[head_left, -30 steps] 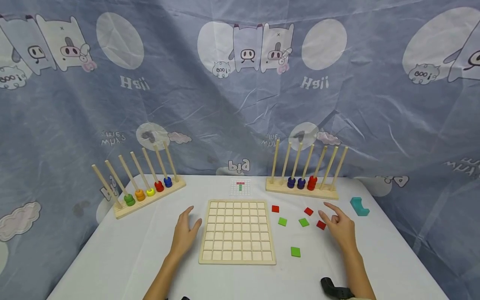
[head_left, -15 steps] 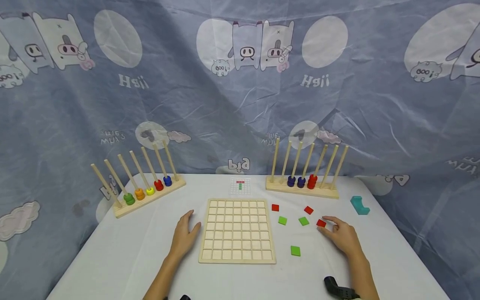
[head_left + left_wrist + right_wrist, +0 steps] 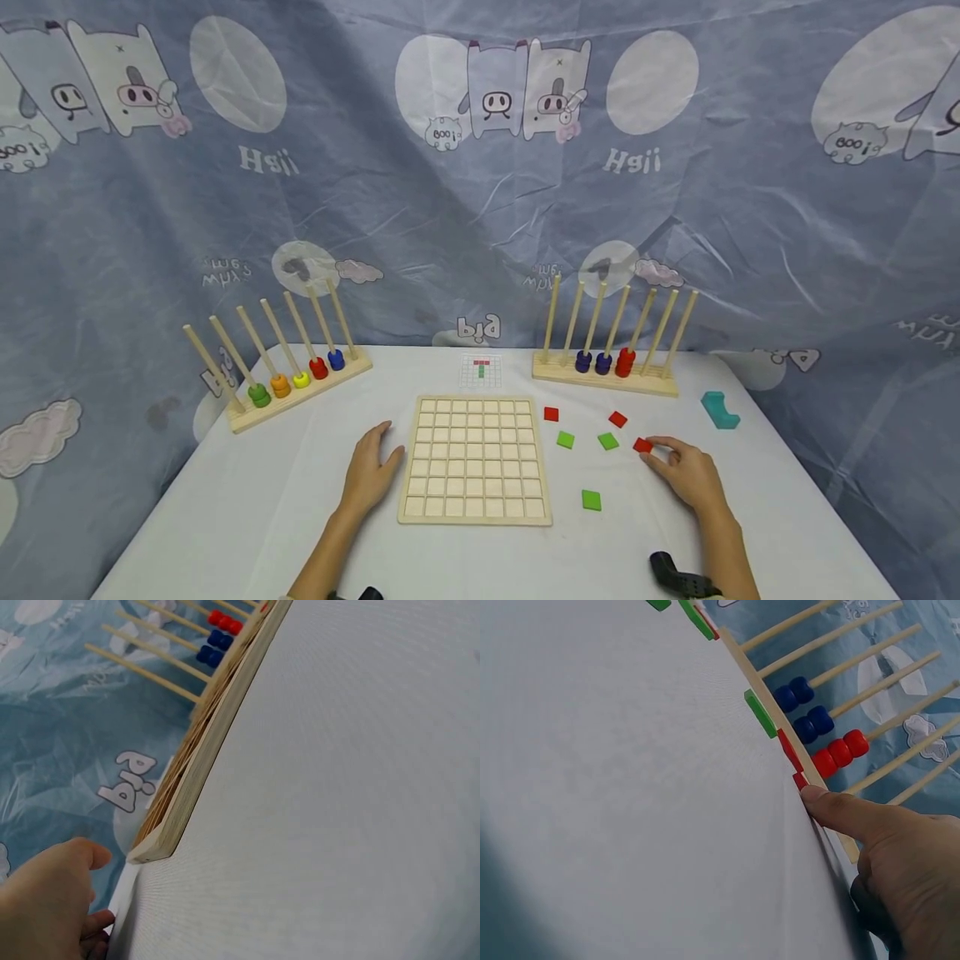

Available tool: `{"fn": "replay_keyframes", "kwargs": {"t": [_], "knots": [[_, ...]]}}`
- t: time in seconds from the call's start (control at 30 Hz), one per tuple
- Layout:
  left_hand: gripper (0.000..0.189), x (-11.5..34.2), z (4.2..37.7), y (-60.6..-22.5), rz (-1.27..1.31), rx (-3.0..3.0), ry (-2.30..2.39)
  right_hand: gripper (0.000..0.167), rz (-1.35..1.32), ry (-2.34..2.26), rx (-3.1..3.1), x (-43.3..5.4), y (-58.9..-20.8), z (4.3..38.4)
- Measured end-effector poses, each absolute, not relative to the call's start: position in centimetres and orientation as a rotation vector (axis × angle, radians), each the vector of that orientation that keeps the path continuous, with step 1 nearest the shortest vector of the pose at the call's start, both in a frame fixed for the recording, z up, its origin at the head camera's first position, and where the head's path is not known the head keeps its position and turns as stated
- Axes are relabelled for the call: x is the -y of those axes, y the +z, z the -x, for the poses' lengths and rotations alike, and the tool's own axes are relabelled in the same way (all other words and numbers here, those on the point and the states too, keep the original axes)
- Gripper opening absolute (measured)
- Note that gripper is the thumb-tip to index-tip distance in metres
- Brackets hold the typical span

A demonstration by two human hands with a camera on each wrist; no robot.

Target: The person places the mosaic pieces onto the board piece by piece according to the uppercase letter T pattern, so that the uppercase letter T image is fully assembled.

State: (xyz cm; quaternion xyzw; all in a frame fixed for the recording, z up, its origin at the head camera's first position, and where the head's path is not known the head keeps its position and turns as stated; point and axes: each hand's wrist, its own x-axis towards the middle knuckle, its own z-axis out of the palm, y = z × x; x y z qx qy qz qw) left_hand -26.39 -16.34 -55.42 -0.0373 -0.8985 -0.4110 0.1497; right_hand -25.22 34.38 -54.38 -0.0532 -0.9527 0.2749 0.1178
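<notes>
My right hand is at the nearest red square tile, thumb and index finger pinching its right-hand edges on the table. The right wrist view shows the thumb right against that red tile. My left hand rests on the table with fingers relaxed, just left of a wooden grid board, and holds nothing. The board's squares carry no coloured tiles. Two more red tiles and several green tiles lie flat between the board and my right hand.
Behind the board lies a small card with a red and green T on a grid. Peg racks with coloured beads stand at the back left and back right. A teal curved block sits far right.
My right hand has come down toward the nearest red tile, and its thumb and index finger have closed onto it. My left hand has stayed put.
</notes>
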Motion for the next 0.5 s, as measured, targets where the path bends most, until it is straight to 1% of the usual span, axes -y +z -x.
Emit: {"fn": "replay_keyframes", "kwargs": {"t": [0.13, 0.23, 0.37, 0.5], "knots": [[0.053, 16.4, 26.39, -55.49, 0.131, 2.586, -1.171, 0.039, 0.156, 0.805, 2.789, -34.31, -54.36, 25.19], [0.054, 16.41, 26.23, -55.67, 0.161, 2.613, -1.135, 0.041, 0.165, 0.822, 2.796, -34.24, -54.27, 25.14], [0.057, 16.34, 26.14, -55.9, 0.239, 2.651, -1.046, 0.043, 0.161, 0.835, 2.789, -34.18, -54.15, 25.13], [0.056, 16.23, 26.1, -55.92, 0.341, 2.66, -0.977, 0.042, 0.152, 0.823, 2.779, -34.23, -54.16, 25.04]]}}
